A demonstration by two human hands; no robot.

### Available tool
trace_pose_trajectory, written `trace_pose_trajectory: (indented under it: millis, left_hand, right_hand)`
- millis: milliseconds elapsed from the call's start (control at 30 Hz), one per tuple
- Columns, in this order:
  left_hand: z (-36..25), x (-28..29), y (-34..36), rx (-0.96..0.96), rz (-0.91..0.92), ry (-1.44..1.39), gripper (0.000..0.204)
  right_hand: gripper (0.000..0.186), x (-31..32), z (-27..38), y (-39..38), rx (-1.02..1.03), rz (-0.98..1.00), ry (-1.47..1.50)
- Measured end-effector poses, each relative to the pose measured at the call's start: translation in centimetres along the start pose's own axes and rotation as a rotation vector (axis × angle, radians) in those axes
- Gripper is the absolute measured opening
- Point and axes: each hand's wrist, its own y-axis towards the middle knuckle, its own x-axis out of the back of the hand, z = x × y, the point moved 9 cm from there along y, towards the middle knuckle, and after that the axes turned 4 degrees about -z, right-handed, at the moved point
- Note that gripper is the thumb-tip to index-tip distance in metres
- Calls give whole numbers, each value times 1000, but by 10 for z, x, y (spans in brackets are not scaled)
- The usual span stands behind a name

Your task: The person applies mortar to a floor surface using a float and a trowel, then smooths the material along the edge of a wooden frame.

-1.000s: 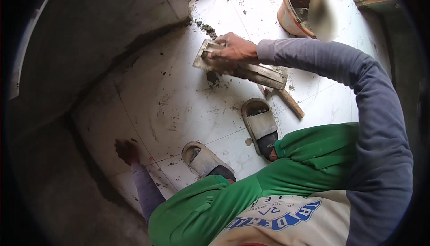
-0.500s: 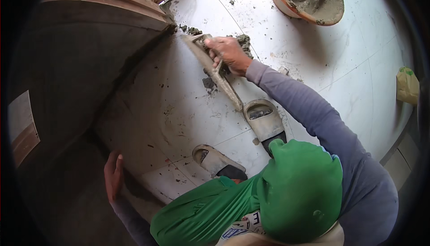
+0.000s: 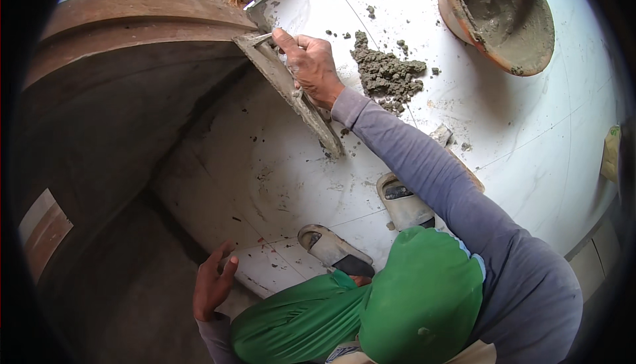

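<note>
R hand (image 3: 310, 69) clamped on float (image 3: 281, 89), mortar heap (image 3: 386, 76) & bucket (image 3: 454, 16) nearby; L hand (image 3: 213, 286) free, fingers apart; R sleeve (image 3: 424, 158) partly blocks sandal (image 3: 402, 209).

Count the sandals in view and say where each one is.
2, both on the tiled floor: the left sandal by the green trouser leg, the right sandal partly behind the greyish sleeve. Others could be hidden.
</note>
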Motion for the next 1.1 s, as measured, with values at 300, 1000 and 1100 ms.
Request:
trace_pose_trajectory:
  millis: [300,1000,1100]
  left_hand:
    - [9,-1,14,41,63,-246,64]
    - [25,-2,0,-1,50,-339,65]
    - [21,-6,-5,2,97,-307,59]
  right_hand:
    - [59,2,-9,15,-2,-44,-54]
    - [59,37,-5,10,-99,-72,-19]
    - [59,18,-13,12,-113,-60,-73]
